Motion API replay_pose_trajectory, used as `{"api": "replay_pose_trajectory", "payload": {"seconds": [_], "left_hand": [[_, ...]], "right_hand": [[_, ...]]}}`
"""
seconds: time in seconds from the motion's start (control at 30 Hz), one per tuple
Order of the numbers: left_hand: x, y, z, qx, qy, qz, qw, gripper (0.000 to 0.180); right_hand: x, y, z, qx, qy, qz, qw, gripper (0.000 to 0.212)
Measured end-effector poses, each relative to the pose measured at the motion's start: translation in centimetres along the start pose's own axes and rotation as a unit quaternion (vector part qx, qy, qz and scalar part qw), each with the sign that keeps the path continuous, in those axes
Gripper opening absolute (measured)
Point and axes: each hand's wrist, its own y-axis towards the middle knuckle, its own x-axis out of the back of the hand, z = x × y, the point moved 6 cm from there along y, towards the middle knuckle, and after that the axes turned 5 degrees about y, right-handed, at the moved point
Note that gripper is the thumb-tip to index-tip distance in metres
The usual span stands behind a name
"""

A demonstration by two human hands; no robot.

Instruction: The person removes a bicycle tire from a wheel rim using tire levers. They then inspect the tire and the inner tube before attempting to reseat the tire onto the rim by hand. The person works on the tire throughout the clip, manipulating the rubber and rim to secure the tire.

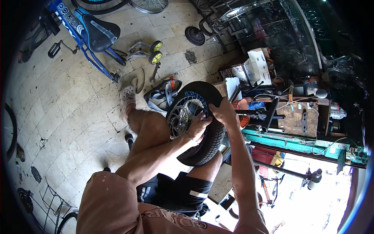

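You have the wheel (184, 113) tilted up in front of you, between your bent left knee (157, 121) and your right thigh (213, 167), held off the floor (78, 121); whether it leans on either leg you can't tell from this angle. Your right hand (224, 112) is clamped on the outer side of the black tyre (212, 150), thumb over the sidewall, the other fingers mostly hidden behind the tread. Your left hand (199, 128) is curled against the inner edge, pinching the tyre beside the blue rim (191, 94), its thumb pointing toward your right hand.

The main risk, I'd judge, is a slip: both hands bear on the same side of the tyre, so a hard push could swing the far side loose toward your knee. If the tyre shifts on the rim, your left fingertips could be nipped between the two, and the spokes sit close enough to scrape your knuckles. The bracelet (189, 136) on your left wrist could snag there too. Should the wheel drop, it could land by the bag (163, 96) or your clog (127, 97), or knock the tabletop (298, 119) near its left edge.
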Motion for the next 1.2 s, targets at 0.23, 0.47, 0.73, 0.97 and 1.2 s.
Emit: {"api": "replay_pose_trajectory", "payload": {"seconds": [0.23, 0.47, 0.73, 0.97, 1.2], "left_hand": [[-1.8, -1.0, -0.5, 0.022, -0.022, -0.018, 0.999, 0.049], [-1.8, -0.5, -0.4, -0.004, 0.1, -0.02, 0.995, 0.058], [-4.3, -2.1, -1.1, -0.026, 0.233, 0.074, 0.969, 0.05], [-6.6, -5.4, -2.5, -0.08, 0.364, 0.071, 0.925, 0.071], [-7.7, -7.7, -3.3, -0.13, 0.467, 0.171, 0.858, 0.093]], "right_hand": [[0.3, 1.0, -2.0, -0.013, -0.013, -0.003, 1.0, 0.071], [0.0, 3.7, -3.2, -0.1, -0.021, 0.099, 0.99, 0.078], [1.7, 7.6, 3.5, 0.011, -0.274, 0.079, 0.959, 0.117], [0.7, 9.4, 4.8, 0.005, -0.421, 0.116, 0.9, 0.089], [6.7, 4.3, 5.0, 0.084, -0.276, -0.053, 0.956, 0.084]]}}
